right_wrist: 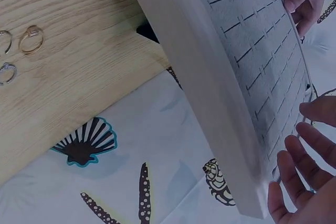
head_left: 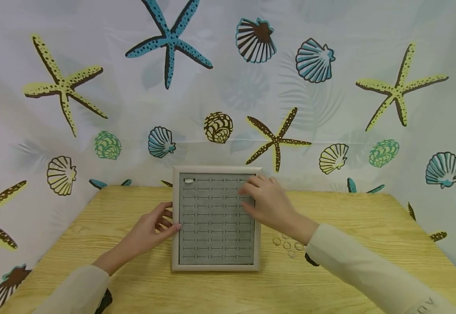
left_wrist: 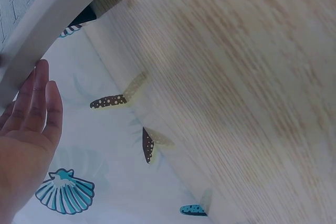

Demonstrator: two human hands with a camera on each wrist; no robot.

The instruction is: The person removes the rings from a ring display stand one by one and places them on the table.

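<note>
A ring display board [head_left: 216,218] with a pale frame and grey slotted padding stands propped up on the table. My left hand [head_left: 155,224] grips its left edge, thumb on the front of the frame and fingers behind; in the left wrist view those fingers [left_wrist: 37,95] lie against the frame's side. At the board's upper right, my right hand [head_left: 269,203] hovers over the slots with loosely bent fingers, and nothing shows between them. In the right wrist view its fingers [right_wrist: 299,163] spread beside the board's padding. One small whitish piece [head_left: 189,180] sits in the top left slot.
Several rings [head_left: 287,245] lie on the wooden table [head_left: 133,283] to the right of the board, below my right forearm; one gold ring [right_wrist: 31,40] shows in the right wrist view. Behind the table hangs a white cloth [head_left: 228,87] printed with starfish and shells.
</note>
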